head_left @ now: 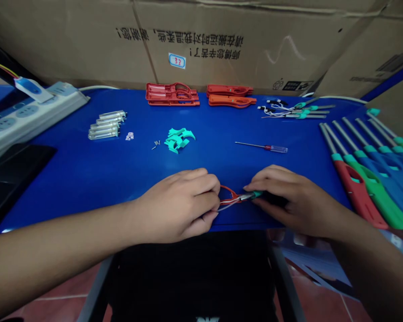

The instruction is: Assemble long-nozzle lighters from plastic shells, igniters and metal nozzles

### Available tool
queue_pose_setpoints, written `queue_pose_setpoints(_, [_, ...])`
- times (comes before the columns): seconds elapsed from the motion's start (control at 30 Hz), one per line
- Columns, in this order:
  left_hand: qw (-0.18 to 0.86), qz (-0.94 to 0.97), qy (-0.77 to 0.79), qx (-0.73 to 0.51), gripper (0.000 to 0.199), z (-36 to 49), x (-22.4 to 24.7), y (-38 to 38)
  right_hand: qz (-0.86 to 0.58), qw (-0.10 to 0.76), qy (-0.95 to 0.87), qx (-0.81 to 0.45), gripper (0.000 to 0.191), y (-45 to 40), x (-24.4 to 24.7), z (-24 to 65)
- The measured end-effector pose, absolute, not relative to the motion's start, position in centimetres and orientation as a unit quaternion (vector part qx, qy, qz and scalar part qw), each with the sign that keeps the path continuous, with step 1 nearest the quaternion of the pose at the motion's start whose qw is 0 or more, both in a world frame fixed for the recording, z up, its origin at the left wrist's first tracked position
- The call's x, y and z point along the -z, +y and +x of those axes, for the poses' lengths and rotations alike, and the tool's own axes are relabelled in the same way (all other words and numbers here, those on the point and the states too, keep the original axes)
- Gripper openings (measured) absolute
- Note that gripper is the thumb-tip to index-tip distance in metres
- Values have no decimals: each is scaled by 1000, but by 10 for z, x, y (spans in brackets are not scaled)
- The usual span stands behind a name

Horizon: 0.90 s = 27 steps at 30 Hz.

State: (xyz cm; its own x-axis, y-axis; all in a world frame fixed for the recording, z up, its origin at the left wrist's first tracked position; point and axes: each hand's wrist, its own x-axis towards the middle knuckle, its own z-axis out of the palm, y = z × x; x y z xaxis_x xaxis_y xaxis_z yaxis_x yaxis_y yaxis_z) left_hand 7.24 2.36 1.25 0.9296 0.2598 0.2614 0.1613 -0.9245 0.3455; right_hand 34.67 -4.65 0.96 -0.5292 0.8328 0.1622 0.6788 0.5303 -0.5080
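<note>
Near the table's front edge, my left hand [191, 201] is closed around a red lighter shell half [233, 195]; most of it is hidden under my fingers. White wires run along the shell toward a metal lighter tube with a green collar [256, 194]. My right hand [289, 197] pinches this tube by the collar, and its far end is covered by the hand. The tube's metal end touches the narrow tip of the shell. Beyond the hands lie a screwdriver [272, 148] with a clear handle, a pile of green plastic pieces [179, 139] and several small screws [156, 144].
Red shell halves [171, 95] and orange-red shells [231, 99] lie along the cardboard box [201, 44]. Wired tubes [298, 112] are at back right, finished-looking lighters [362, 192] at right. Clear fuel tanks [105, 125], a power strip [30, 116] and a black phone [16, 179] are left.
</note>
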Motion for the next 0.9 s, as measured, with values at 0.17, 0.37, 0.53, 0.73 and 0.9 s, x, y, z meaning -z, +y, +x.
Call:
queue_pose_setpoints(0.17, [196,962,115,-149,18,74,-15,25,-428,225,-852,-202,28,-50,-12,346])
queue_pose_setpoints(0.37, [249,934,175,-185,33,85,-18,29,-419,225,-850,-226,33,-51,-14,343])
queue_pose_setpoints(0.53, [274,929,173,-180,17,94,-17,29,-421,225,-852,-217,34,-50,-21,338])
queue_pose_setpoints(0.73, [280,925,150,-209,19,94,-13,27,-451,201,-853,-169,25,-52,-25,328])
queue_pose_setpoints(0.9, [271,926,134,-226,18,92,-11,25,-447,210,-852,-172,22,-55,-26,322])
